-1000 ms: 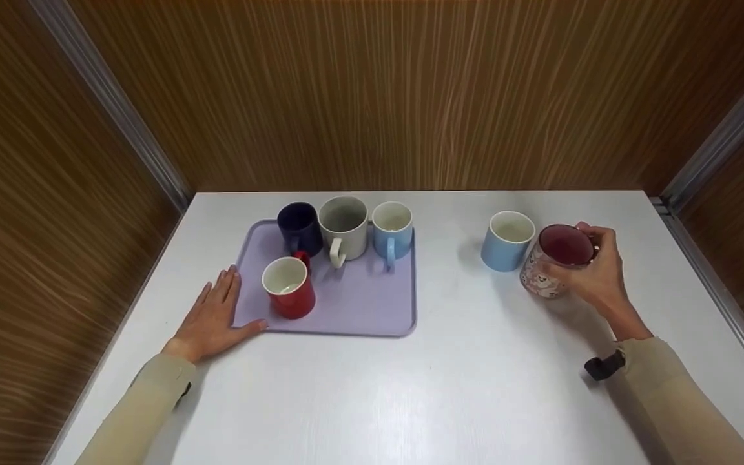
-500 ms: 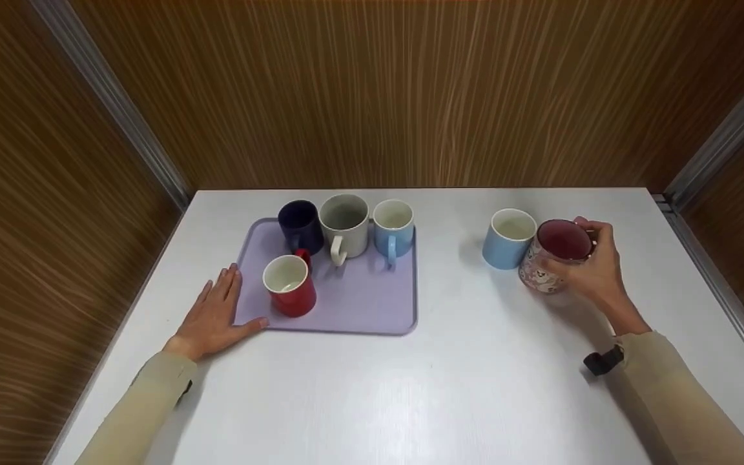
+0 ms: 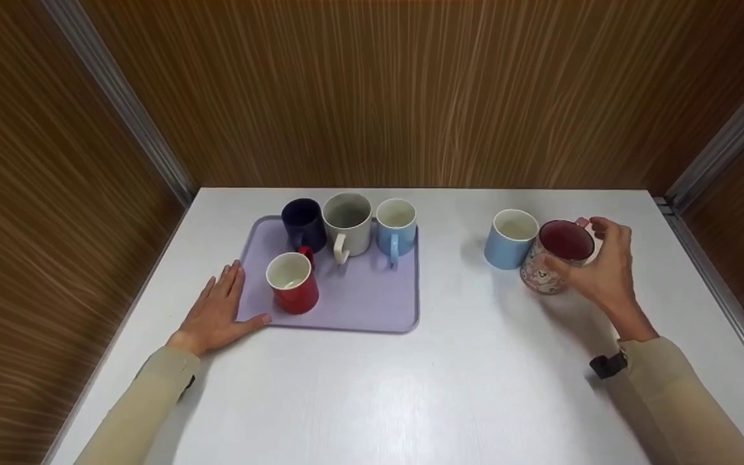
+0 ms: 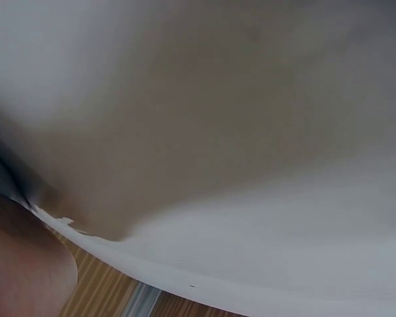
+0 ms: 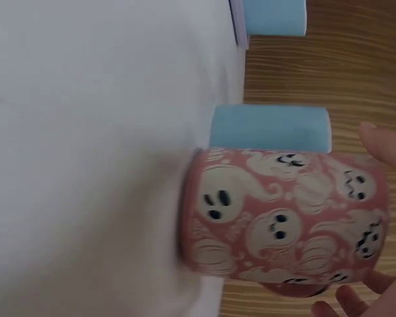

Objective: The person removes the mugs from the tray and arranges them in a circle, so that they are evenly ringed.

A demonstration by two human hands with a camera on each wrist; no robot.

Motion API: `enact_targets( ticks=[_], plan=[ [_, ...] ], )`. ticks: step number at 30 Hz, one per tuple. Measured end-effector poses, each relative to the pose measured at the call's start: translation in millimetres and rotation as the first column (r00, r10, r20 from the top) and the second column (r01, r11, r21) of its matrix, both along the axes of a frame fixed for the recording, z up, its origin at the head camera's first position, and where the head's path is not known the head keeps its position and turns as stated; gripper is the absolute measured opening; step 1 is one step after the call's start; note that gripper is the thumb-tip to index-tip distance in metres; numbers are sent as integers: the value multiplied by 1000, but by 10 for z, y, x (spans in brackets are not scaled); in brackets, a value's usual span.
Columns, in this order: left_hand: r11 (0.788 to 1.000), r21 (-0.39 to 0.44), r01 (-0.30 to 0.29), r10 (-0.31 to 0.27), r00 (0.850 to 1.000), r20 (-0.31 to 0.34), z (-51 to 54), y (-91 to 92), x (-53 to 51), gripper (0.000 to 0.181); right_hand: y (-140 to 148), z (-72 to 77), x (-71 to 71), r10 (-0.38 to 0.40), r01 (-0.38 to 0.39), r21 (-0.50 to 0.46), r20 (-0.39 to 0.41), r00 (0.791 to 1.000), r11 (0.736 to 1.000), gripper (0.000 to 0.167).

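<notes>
One tray [image 3: 372, 303] holds four mugs [image 3: 298, 297], the bench [image 3: 378, 394] two; left hand [image 3: 217, 316] flat, right hand [image 3: 603, 270] wide around pink mug [image 3: 543, 276].

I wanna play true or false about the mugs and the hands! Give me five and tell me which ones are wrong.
1. The red mug is on the purple tray. True.
2. The left hand is holding a mug. False: it rests at the edge of the purple tray and holds no mug.
3. Six mugs are on the purple tray. False: there are four, the red mug, a navy mug, a grey mug and a light-blue mug.
4. The pink mug has ghosts on it. True.
5. The pink mug is on the purple tray. False: it is off it, next to a second light-blue mug.
</notes>
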State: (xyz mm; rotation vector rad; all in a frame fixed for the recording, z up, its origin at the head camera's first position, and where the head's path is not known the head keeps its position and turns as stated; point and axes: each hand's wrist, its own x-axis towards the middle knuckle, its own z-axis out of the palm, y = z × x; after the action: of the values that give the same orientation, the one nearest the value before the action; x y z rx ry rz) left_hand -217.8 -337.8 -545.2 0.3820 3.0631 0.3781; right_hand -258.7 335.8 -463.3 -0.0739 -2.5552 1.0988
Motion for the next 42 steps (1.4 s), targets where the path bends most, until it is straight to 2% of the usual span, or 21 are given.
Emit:
enact_targets(
  ticks=[3,7,13,19,26,30,35,37,42],
  plan=[
    [1000,-6,-2,2,1000,10,-8,-4,-10,120,-86,91,42,1,1,20,-92,996,1000,98],
    [1000,-13,-7,7,1000,15,-5,4,-8,120,-273,213,80,67,-64,26,-180,981,998,94],
    [1000,-4,-9,9,1000,1,33,32,9,119,-655,350,68,180,-182,10,-205,962,983,93],
    [1000,-3,-20,20,1000,7,42,38,5,120,-1141,425,5,291,-302,-38,-183,939,953,95],
    [1000,1,-24,24,1000,5,37,28,18,120,-1749,426,-96,446,-456,-2,-203,872,890,96],
    [1000,2,-21,21,1000,12,32,25,31,120,-2013,425,-116,500,-504,25,-171,849,863,97],
    [1000,4,-20,20,1000,-11,20,26,35,118,-2299,423,-118,546,-548,24,-130,828,836,96],
    [1000,2,-19,19,1000,-16,11,29,30,118,-2408,411,-122,561,-564,23,-133,817,826,94],
    [1000,-2,-18,18,1000,-17,1,31,9,119,-2669,376,-132,613,-616,39,-167,772,787,92]
  ],
)
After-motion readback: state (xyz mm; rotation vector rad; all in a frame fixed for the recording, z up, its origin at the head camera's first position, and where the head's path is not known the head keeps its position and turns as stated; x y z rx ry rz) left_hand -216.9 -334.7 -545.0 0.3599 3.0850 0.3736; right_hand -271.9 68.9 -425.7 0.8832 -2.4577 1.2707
